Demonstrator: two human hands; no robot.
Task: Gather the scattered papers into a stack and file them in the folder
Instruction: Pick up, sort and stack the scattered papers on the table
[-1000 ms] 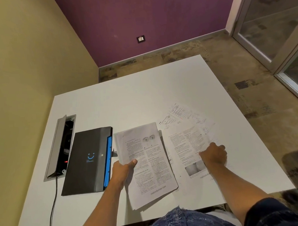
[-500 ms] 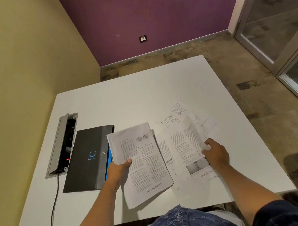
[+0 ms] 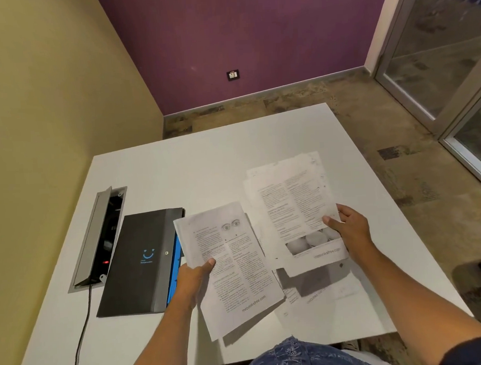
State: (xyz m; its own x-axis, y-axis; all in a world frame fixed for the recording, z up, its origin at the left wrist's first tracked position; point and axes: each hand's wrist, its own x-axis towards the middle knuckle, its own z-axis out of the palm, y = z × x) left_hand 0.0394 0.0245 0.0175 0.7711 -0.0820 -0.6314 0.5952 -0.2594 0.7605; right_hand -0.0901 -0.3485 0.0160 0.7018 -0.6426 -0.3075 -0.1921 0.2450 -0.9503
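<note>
My left hand (image 3: pixel 192 281) grips a small stack of printed papers (image 3: pixel 235 268) by its left edge, thumb on top, held just above the white table (image 3: pixel 205 170). My right hand (image 3: pixel 349 230) pinches another printed sheet (image 3: pixel 293 207) by its right edge and holds it lifted and tilted over the table. Beneath that sheet one more paper (image 3: pixel 321 292) lies flat in its shadow. The dark grey folder (image 3: pixel 143 261) with a blue smile mark and blue inner edge lies closed on the table, just left of my left hand.
An open cable box (image 3: pixel 98 238) with a raised lid is set into the table left of the folder; a black cord (image 3: pixel 83 327) runs from it toward the near edge. A yellow wall stands close on the left, a purple wall behind. Glass doors are at right.
My right hand has picked up the right-hand sheet from the table and raised it. The left hand still holds its stack, shifted slightly.
</note>
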